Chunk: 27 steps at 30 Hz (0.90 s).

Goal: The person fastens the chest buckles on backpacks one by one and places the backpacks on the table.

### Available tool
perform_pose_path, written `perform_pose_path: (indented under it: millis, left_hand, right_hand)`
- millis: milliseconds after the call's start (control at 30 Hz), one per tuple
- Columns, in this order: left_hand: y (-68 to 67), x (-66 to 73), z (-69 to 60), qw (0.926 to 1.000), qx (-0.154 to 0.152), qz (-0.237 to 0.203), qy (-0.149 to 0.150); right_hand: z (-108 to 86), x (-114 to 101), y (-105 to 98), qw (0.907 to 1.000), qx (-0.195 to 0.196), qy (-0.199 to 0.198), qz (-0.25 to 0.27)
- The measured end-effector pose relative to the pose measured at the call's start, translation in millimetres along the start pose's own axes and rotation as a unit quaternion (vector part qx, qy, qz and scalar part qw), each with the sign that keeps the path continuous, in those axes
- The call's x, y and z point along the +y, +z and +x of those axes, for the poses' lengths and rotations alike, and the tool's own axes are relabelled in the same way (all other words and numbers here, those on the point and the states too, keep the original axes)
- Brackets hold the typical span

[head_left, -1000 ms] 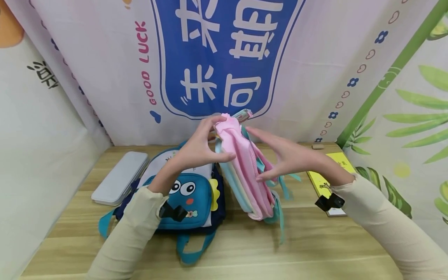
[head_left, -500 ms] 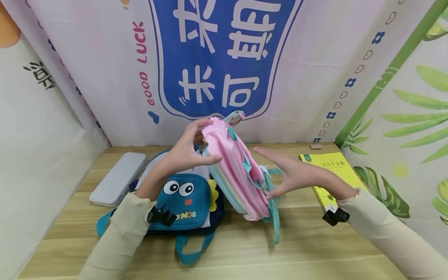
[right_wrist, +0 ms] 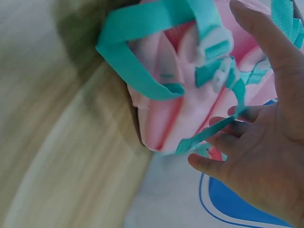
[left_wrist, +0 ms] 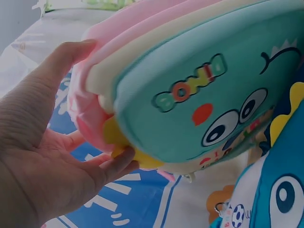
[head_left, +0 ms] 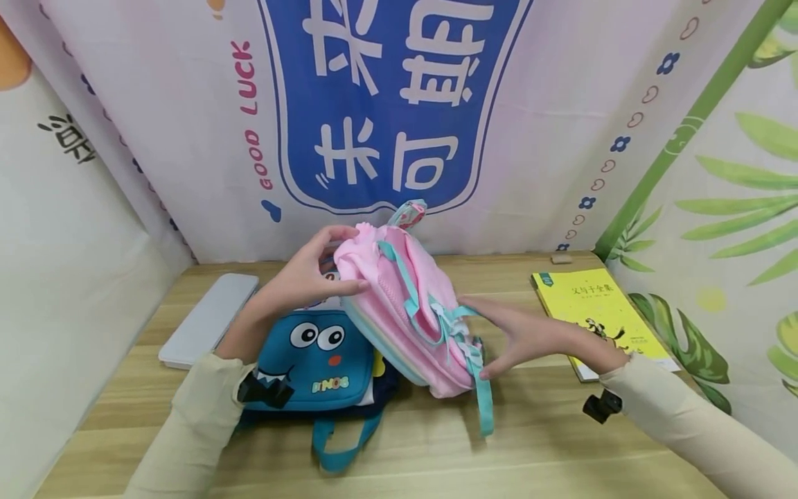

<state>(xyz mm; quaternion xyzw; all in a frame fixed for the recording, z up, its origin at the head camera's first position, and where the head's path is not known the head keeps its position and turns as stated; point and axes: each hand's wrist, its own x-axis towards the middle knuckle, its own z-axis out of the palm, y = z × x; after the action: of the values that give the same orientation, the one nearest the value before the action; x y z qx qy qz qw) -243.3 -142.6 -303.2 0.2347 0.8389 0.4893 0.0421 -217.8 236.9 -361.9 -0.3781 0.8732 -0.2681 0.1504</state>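
Note:
A pink child's backpack (head_left: 405,305) with turquoise straps (right_wrist: 142,21) is tilted on the table, leaning over a blue dinosaur backpack (head_left: 327,364). My left hand (head_left: 299,277) grips its upper left end, thumb on the pink side and fingers around toward the front. In the left wrist view, the pink backpack's mint front pocket (left_wrist: 185,109) shows a winking cartoon face. At the lower right, my right hand (head_left: 530,339) is spread beside the straps and buckles; whether its fingertips touch them I cannot tell. The blue backpack lies flat, partly covered by my left arm.
A flat pale grey case (head_left: 208,319) lies left of the blue backpack. On the right is a yellow book (head_left: 601,312), with a small beige object (head_left: 561,258) behind it. A printed cloth backdrop (head_left: 499,187) rises behind the wooden table (head_left: 430,450).
The pink backpack has turned and leaned left, showing more of its strap side. My left hand moved left and down with it. My right hand shifted right and lower, away from the backpack's body.

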Motion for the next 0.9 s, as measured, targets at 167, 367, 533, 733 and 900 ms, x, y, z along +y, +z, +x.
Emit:
perform_pose_path:
  millis: [167,367,533,733,900]
  left_hand:
    - [-0.6,-7.0,-2.0,0.9987,-0.041,-0.018,-0.025]
    - [7.4,-17.8,-2.2,0.9966,-0.074,0.007,-0.037]
    - [18.7,-25.5,-2.8,0.9941,-0.082,0.031,-0.062]
    - [31.7,-32.6,-1.2,0.9911,-0.107,0.021,-0.076]
    - [44.7,-34.9,0.9,0.9896,-0.114,0.006,-0.087]
  right_hand:
    - [0.5,5.9,8.2,0.9996,-0.009,0.021,0.02]
    - [-3.2,13.4,15.2,0.9984,-0.007,0.053,0.017]
    - [-9.0,22.9,16.9,0.9978,0.004,0.066,0.004]
    - [-19.2,34.7,16.3,0.9971,0.011,0.075,0.001]
    - [-27.7,44.5,13.8,0.9958,0.008,0.091,0.008]
